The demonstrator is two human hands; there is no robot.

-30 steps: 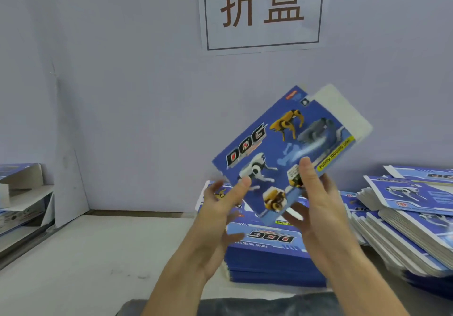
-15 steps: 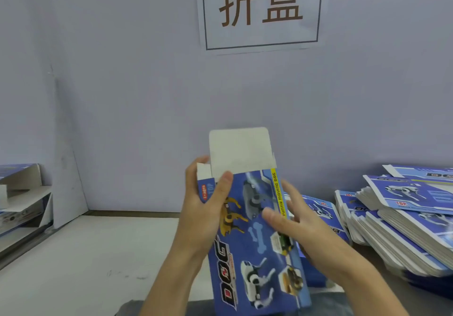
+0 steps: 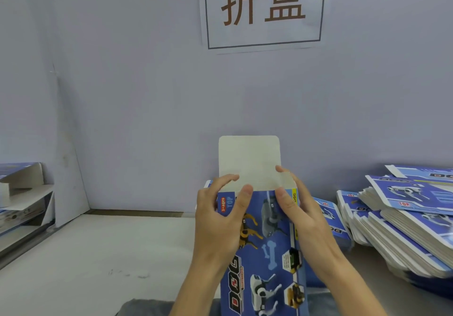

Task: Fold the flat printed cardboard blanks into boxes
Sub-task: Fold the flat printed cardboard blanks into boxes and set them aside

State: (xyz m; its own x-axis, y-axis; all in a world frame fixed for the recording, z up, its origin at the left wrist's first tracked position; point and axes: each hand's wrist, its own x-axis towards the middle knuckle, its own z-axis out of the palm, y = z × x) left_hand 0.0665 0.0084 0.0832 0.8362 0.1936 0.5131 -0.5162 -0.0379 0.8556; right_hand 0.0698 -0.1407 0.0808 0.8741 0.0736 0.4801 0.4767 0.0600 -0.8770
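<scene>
We've got the box blank point(image 3: 267, 254) held upright at centre frame, above the tabletop point(image 3: 98, 254) edge, w/ its plain white top flap point(image 3: 248, 161) sticking up at 12 o'clock. Left hand point(image 3: 220, 220) grips the blank's upper left edge, fingers curled round it, thumb pressed at the flap's base; right hand point(image 3: 301, 215) pinches the upper right corner, thumb on the printed face, index finger along the flap's edge, other fingers behind. Risks, as we judge them: both thumbs sit right on the flap's fold line, so uneven pressure could crease the flap off its score or skew the tube when we square it up; the small side tabs look tucked under the fingers and may get crushed; thin card could slip since only the top is held. Readable print on the blank: "DOG", "TOP", "3+ ages"; other small text too blurred. Wall sign point(image 3: 263, 9) at 12 o'clock reads "折盒". Stacks of blanks point(image 3: 402, 220) at 3 o'clock repeat "TOP" and "DOG".
</scene>
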